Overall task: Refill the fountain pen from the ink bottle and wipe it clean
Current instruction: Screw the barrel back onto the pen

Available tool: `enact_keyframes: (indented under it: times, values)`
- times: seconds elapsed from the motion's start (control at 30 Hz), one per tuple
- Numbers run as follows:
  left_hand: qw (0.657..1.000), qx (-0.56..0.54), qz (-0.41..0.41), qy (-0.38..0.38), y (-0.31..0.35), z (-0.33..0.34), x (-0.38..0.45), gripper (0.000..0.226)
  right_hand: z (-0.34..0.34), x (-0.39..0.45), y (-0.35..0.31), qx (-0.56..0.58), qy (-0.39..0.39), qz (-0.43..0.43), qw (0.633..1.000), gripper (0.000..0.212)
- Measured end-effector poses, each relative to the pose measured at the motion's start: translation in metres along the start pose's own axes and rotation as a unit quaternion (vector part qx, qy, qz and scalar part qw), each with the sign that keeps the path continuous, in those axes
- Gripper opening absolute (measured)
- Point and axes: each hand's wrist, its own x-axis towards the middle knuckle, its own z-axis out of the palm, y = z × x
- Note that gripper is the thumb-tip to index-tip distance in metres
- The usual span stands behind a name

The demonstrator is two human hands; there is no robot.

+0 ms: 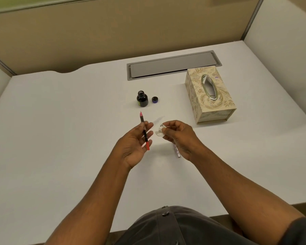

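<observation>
**Wiping the pen after the fill**

The tissue box (209, 93) is sitting right of the open ink bottle (142, 99). Nearer than the bottle, the left hand (135, 144) is loosely pinching the pen (144, 132), nib toward it. The right hand (177, 136) is closing around a crumpled tissue (159, 132). Best wiped gently along the nib, probably.

Office cubicle: white bench (60, 121) boxed in by tan fabric partitions (113, 32) w/ metal trim beyond the hands, grey cable-access flap (171, 65) set flush in the bench top past them, patterned tissue box (210, 92) just beyond the right hand (178, 137).
</observation>
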Motion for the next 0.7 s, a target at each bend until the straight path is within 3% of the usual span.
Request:
enact_keyframes:
  times: [0.23, 0.43, 0.57, 0.63, 0.7]
  values:
    - [0.985, -0.14, -0.047, -0.086, -0.009, 0.008, -0.002, 0.016, 0.024, -0.016, 0.016, -0.148, 0.019, -0.067, 0.987, 0.02]
    - [0.993, -0.111, -0.036, -0.001, -0.019, 0.004, 0.005, 0.013, 0.024, -0.019, 0.022, -0.319, -0.014, -0.1, 0.942, 0.005]
    - [0.995, -0.079, -0.022, 0.063, -0.023, -0.003, 0.009, 0.01, 0.01, -0.017, 0.029, -0.307, -0.046, -0.067, 0.948, 0.004]
    - [0.994, -0.062, -0.015, 0.089, -0.022, -0.006, 0.01, 0.007, -0.004, -0.013, 0.037, -0.324, -0.018, -0.064, 0.944, 0.007]
    - [0.993, -0.06, -0.012, 0.104, -0.022, -0.008, 0.013, 0.006, -0.021, -0.006, 0.048, -0.407, 0.056, -0.071, 0.909, 0.008]
